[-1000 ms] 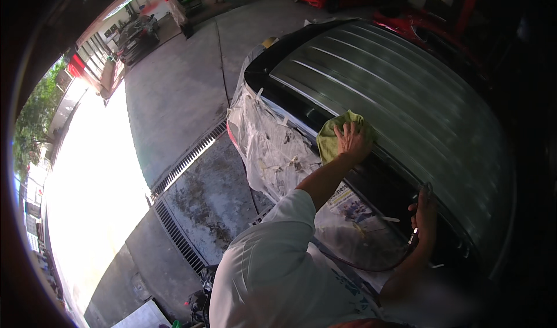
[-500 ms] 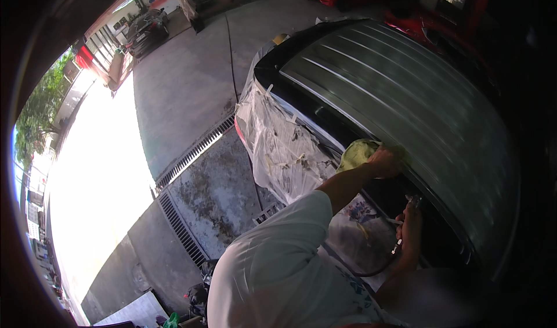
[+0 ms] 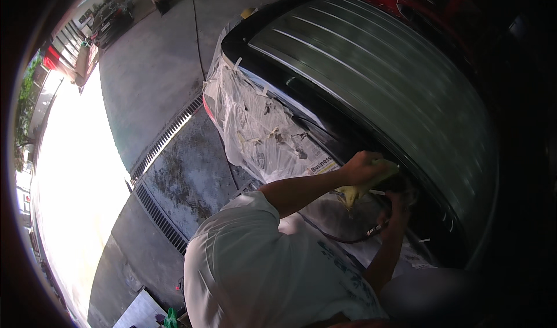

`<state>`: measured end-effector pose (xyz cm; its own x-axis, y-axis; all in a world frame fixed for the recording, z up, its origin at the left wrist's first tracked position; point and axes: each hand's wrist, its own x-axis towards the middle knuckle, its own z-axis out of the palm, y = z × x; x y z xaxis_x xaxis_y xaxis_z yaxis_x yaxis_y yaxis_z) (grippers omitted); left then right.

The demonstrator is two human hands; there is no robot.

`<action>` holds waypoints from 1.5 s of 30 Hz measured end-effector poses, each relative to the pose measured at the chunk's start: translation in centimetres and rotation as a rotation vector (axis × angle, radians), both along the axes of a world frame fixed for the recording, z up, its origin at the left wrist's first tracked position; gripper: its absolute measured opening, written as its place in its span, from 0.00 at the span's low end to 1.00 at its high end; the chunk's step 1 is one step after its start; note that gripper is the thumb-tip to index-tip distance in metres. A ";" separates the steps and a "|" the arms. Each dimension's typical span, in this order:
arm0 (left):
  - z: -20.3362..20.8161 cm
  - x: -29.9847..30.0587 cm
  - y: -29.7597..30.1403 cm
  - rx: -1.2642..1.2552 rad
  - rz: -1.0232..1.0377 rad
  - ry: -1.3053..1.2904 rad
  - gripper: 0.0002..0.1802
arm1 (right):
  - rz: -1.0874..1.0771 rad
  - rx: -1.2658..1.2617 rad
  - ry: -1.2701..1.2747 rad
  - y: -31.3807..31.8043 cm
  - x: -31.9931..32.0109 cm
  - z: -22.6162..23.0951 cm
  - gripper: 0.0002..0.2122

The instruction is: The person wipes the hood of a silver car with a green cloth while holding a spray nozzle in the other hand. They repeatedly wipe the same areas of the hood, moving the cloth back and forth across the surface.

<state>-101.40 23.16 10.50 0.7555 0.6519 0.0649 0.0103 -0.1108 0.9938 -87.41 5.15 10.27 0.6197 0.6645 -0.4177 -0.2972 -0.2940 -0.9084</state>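
Note:
My left hand [image 3: 362, 166] is closed around a yellow-green cloth [image 3: 351, 195], part of which hangs below the fist. It is beside the dark upper side edge of a masked car [image 3: 336, 125]. Just below and to the right, my right hand [image 3: 397, 211] grips what looks like an air blow gun [image 3: 374, 230], with a metal fitting at its lower end. A dark hose [image 3: 328, 235] curves away from that fitting. Fingers and shadow hide most of the gun's body. The car's ribbed grey roof [image 3: 371, 55] rises beyond both hands.
Crumpled plastic sheeting [image 3: 243, 119] and newspaper [image 3: 322, 165] cover the car's side. A floor drain grate [image 3: 165, 142] crosses the concrete. A dark car [image 3: 113, 20] stands far left, and a white board [image 3: 139, 312] lies at the lower left. Strong sunlight falls on the left.
My left hand with the cloth has come off the roof edge, toward me and closer to my right hand. The whole view has shifted, so the car sits farther left and higher.

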 end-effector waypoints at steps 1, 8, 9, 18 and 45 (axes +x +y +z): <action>1.2 -1.3 -0.6 -0.110 0.029 0.027 0.32 | 0.015 0.068 0.020 -0.2 -0.6 -0.5 0.22; 0.1 -2.9 -5.1 -0.411 -0.193 0.078 0.51 | -0.116 0.251 -0.109 2.0 -6.1 -2.6 0.41; 0.2 -4.0 -2.7 -0.415 -0.217 0.076 0.49 | -0.122 0.251 -0.017 1.7 -5.7 -2.9 0.38; -4.9 -23.6 35.3 0.703 0.135 1.223 0.18 | -0.056 0.233 0.030 0.0 -4.5 -3.3 0.31; -26.4 -28.6 -2.6 0.151 -0.329 0.802 0.34 | -0.200 0.246 0.089 0.5 -1.4 -3.2 0.29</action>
<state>-129.96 20.61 -15.90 0.7584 0.4202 -0.4982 0.6434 -0.3607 0.6753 -88.86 5.65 7.04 0.7166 0.6209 -0.3177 -0.4080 0.0037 -0.9130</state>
